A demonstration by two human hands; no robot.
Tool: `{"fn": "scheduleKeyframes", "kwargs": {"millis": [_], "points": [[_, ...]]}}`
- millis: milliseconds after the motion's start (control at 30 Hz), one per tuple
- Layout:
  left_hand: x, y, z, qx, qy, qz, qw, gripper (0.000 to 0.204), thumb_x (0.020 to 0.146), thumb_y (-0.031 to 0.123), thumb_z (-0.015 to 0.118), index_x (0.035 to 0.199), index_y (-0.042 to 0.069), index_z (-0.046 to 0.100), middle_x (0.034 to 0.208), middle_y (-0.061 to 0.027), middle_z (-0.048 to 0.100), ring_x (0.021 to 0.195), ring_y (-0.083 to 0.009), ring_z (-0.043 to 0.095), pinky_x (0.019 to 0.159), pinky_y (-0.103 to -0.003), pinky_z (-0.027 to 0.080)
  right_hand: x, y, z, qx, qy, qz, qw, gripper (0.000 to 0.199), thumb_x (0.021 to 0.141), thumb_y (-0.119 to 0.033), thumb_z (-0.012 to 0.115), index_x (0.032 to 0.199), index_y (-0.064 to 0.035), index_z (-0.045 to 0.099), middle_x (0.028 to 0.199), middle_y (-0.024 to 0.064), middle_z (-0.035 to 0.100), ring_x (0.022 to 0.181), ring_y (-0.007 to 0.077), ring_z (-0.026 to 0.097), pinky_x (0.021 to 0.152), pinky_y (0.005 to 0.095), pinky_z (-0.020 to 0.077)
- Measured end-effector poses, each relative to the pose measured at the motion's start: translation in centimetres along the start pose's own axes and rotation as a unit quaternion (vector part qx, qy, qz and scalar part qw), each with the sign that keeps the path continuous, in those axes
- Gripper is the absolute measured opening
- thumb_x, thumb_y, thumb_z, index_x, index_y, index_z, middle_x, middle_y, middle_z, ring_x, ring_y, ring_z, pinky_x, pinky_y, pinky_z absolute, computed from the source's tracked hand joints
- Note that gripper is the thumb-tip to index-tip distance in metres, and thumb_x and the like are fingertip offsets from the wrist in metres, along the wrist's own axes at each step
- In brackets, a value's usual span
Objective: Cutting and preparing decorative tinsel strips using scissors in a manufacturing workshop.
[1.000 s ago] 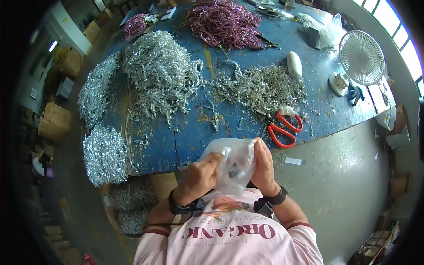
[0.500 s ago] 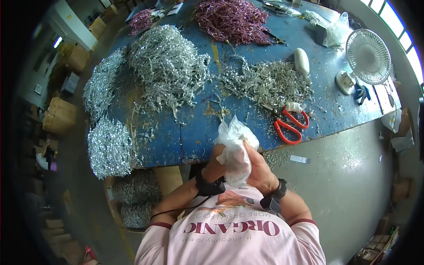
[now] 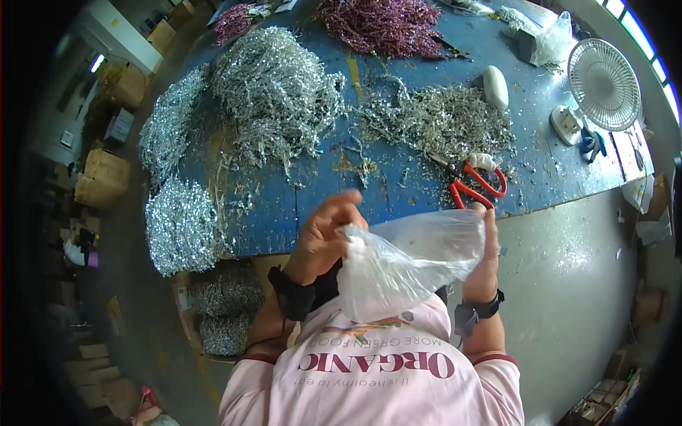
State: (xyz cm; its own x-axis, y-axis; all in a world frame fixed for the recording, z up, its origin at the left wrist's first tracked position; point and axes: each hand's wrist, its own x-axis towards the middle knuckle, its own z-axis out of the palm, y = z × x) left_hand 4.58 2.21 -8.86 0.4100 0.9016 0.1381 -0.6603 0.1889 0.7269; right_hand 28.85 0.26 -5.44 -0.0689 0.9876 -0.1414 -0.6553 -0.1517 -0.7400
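While the left hand [image 3: 331, 233] pinches one end of a clear plastic bag [image 3: 408, 264], the right hand [image 3: 486, 259] holds its opposite edge, the film spread between them before the chest. Beyond, red-handled scissors [image 3: 490, 186] lie on the blue worktop [image 3: 273, 216], beside silver tinsel [image 3: 447, 121].

1 head-worn fisheye looks down, edges seemingly dim.

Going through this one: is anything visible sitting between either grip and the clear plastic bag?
Nothing visible does. The left grip pinches the clear plastic bag at its left edge, and the right grip is against its right edge. The red-handled scissors lie on the table beyond the right fingertips, not in between.
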Motion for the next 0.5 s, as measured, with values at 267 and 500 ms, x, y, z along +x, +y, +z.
{"fn": "scheduleKeyframes", "kwargs": {"millis": [267,500], "points": [[-0.6,0.3,-1.8,0.026,0.101,-0.003,0.995,0.030,0.083,0.001,0.068,0.111,0.005,0.061,0.098,-0.0016,0.062,0.089,-0.0100,0.059,0.078,-0.023,0.049,0.0,0.2,-2.7,0.162,0.154,-0.078,0.972,0.039,0.093,-0.049,0.048,0.101,-0.0131,0.061,0.085,0.0007,0.061,0.082,0.0165,0.061,0.075,0.0363,0.0505],[0.4,1.0,-0.9,-0.002,0.206,0.171,0.963,0.024,0.087,0.002,0.062,0.111,0.004,0.060,0.098,-0.0044,0.064,0.091,-0.0133,0.063,0.084,-0.027,0.052,-0.5,0.2,-1.2,-0.481,-0.247,0.099,0.836,0.031,0.086,-0.031,0.067,0.083,-0.0015,0.062,0.069,-0.0039,0.054,0.061,0.0057,0.045,0.052,0.0234,0.0357]]}}
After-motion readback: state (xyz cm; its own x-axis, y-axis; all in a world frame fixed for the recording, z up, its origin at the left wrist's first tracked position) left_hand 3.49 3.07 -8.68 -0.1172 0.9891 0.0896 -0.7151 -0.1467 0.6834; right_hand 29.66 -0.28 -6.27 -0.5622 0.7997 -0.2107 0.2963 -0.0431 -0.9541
